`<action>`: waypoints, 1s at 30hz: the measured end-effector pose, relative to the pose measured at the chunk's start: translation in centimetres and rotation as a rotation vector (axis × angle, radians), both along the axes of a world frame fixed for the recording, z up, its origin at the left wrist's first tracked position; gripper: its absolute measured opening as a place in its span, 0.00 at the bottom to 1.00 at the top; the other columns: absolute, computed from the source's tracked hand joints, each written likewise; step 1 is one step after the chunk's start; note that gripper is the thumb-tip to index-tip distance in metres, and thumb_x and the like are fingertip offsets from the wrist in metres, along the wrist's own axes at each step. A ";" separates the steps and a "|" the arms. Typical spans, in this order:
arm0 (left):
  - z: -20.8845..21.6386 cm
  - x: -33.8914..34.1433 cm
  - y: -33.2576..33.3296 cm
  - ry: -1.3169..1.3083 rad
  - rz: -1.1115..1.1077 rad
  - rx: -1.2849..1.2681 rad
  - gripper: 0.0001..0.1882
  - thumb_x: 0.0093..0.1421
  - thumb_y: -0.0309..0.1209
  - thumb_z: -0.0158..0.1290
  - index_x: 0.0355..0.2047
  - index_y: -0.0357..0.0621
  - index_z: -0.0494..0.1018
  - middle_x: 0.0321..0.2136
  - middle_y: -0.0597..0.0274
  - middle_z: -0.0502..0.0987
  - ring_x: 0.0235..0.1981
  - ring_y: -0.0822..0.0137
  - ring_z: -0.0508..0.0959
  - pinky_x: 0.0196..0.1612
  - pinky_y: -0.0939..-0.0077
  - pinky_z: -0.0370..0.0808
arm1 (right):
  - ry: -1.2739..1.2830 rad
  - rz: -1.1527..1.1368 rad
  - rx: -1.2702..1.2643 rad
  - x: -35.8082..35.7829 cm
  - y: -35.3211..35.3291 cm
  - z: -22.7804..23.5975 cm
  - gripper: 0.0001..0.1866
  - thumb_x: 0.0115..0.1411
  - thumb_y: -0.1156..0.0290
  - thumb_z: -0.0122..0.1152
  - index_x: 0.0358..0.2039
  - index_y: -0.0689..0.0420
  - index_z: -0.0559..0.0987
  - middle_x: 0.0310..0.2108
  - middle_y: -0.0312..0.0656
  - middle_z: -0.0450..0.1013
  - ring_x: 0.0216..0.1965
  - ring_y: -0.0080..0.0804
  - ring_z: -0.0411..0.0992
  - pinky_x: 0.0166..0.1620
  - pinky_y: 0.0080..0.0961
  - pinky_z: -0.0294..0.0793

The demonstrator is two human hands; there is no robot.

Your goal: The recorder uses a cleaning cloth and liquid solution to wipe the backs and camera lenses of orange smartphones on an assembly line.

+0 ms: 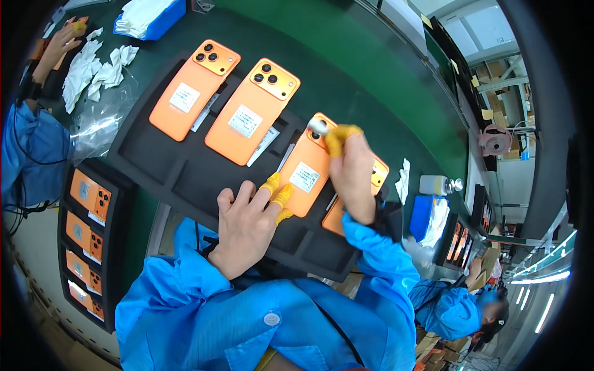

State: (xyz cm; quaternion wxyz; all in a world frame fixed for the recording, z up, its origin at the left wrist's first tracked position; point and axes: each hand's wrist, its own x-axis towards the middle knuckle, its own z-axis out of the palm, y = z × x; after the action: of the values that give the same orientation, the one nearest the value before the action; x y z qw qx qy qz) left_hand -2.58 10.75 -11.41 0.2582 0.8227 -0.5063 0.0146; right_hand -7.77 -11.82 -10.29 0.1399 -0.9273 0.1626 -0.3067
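An orange smartphone (304,176) with a white label lies back up in a black tray (192,191), tilted. My left hand (244,226), with yellow finger cots on several fingers, holds its lower left edge. My right hand (354,167), also in yellow finger cots, is closed on a small white wipe (318,127) at the phone's camera lenses; the wipe is blurred and mostly covered by the fingers. Two more orange phones (195,91) (252,111) lie to the left in the tray. Another phone (333,217) is partly hidden under my right wrist.
A second black tray (117,247) with several orange phones stands at the left. Crumpled white wipes (83,74) and a blue box (170,25) lie at the far left. At the right are a clear bottle (439,185) and a blue box (422,216). Co-workers sit on both sides.
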 end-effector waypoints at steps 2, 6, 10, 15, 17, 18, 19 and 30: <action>0.0 0.0 0.1 -0.020 0.008 -0.013 0.14 0.49 0.33 0.66 0.38 0.45 0.83 0.42 0.66 0.76 0.43 0.65 0.70 0.45 0.59 0.55 | -0.018 -0.054 0.010 1.4 -1.3 0.3 0.06 0.58 0.82 0.61 0.36 0.62 0.76 0.31 0.50 0.73 0.34 0.51 0.73 0.35 0.39 0.72; -0.3 -0.1 0.1 -0.010 0.031 -0.065 0.15 0.49 0.32 0.66 0.38 0.45 0.83 0.41 0.66 0.76 0.43 0.65 0.70 0.45 0.59 0.56 | 0.100 0.123 -0.076 0.7 1.1 -0.6 0.13 0.48 0.85 0.61 0.35 0.63 0.72 0.31 0.53 0.68 0.32 0.55 0.70 0.36 0.46 0.72; 0.2 0.0 0.2 -0.001 -0.011 0.009 0.16 0.50 0.33 0.66 0.41 0.45 0.82 0.42 0.67 0.76 0.42 0.66 0.70 0.45 0.60 0.56 | 0.029 0.115 -0.038 -0.6 1.2 -1.0 0.11 0.49 0.85 0.60 0.34 0.63 0.72 0.31 0.53 0.68 0.33 0.54 0.71 0.35 0.45 0.72; -0.1 -0.1 0.0 -0.053 0.015 0.002 0.17 0.51 0.35 0.66 0.41 0.45 0.82 0.44 0.68 0.77 0.42 0.66 0.70 0.45 0.60 0.56 | -0.017 0.060 0.026 3.3 -0.8 0.6 0.06 0.58 0.81 0.60 0.37 0.62 0.75 0.33 0.51 0.73 0.34 0.56 0.73 0.36 0.42 0.73; 0.1 0.0 0.0 -0.055 0.014 0.004 0.17 0.51 0.35 0.66 0.41 0.46 0.82 0.44 0.68 0.77 0.41 0.66 0.70 0.45 0.60 0.56 | 0.015 0.078 -0.009 3.2 -0.9 0.2 0.07 0.57 0.80 0.61 0.36 0.62 0.74 0.33 0.51 0.72 0.35 0.55 0.72 0.37 0.43 0.73; -0.1 0.0 0.0 -0.054 0.017 -0.010 0.17 0.51 0.35 0.66 0.41 0.47 0.82 0.44 0.68 0.77 0.41 0.67 0.71 0.45 0.60 0.56 | 0.045 0.114 0.016 2.8 -0.7 0.4 0.08 0.55 0.80 0.61 0.36 0.62 0.73 0.33 0.51 0.71 0.36 0.55 0.72 0.38 0.43 0.74; -0.2 0.0 0.0 -0.053 0.024 -0.024 0.17 0.51 0.36 0.66 0.42 0.47 0.82 0.43 0.68 0.77 0.41 0.67 0.71 0.45 0.60 0.56 | 0.076 0.154 0.039 2.4 -0.4 0.5 0.10 0.53 0.81 0.61 0.36 0.62 0.72 0.33 0.51 0.70 0.37 0.54 0.72 0.39 0.44 0.74; 5.3 0.5 1.9 0.830 -0.350 -0.440 0.18 0.65 0.38 0.56 0.53 0.45 0.77 0.46 0.61 0.78 0.38 0.69 0.75 0.40 0.74 0.67 | 0.048 0.139 -0.072 -1.2 2.2 -0.7 0.15 0.50 0.84 0.62 0.39 0.61 0.75 0.32 0.51 0.71 0.36 0.52 0.71 0.39 0.44 0.73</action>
State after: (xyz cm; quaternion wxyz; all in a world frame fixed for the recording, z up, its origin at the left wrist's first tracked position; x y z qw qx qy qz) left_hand -2.08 12.67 -6.07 0.6038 0.5880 -0.4761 -0.2511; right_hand -8.98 -9.63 -11.02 0.1232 -0.9479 0.0902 -0.2796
